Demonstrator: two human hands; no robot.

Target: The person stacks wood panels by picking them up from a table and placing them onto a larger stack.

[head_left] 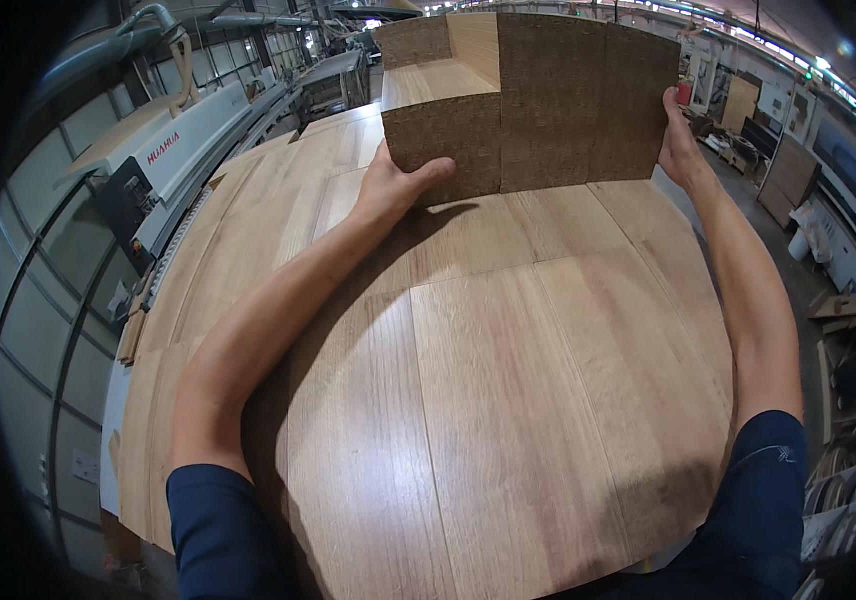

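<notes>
Both my hands are at a bulky stack of boards [588,105] at the far end of the work surface. Its near faces are rough dark brown edges; light wood grain shows on a lower step at its left. My left hand [403,187] grips the lower left corner, thumb across the brown face and the other fingers mostly hidden. Against the right side, my right hand [683,145] presses with its thumb pointing up; its remaining fingers are out of sight behind the edge. Beneath lie wide wood-grain panels [508,380], laid side by side with thin seams.
Left of the panels stands a long white and grey machine [173,140] with a pipe [148,20] above it. Leftover boards [843,305] and a white bucket [799,245] are on the floor at right. Further machinery [333,75] stands behind.
</notes>
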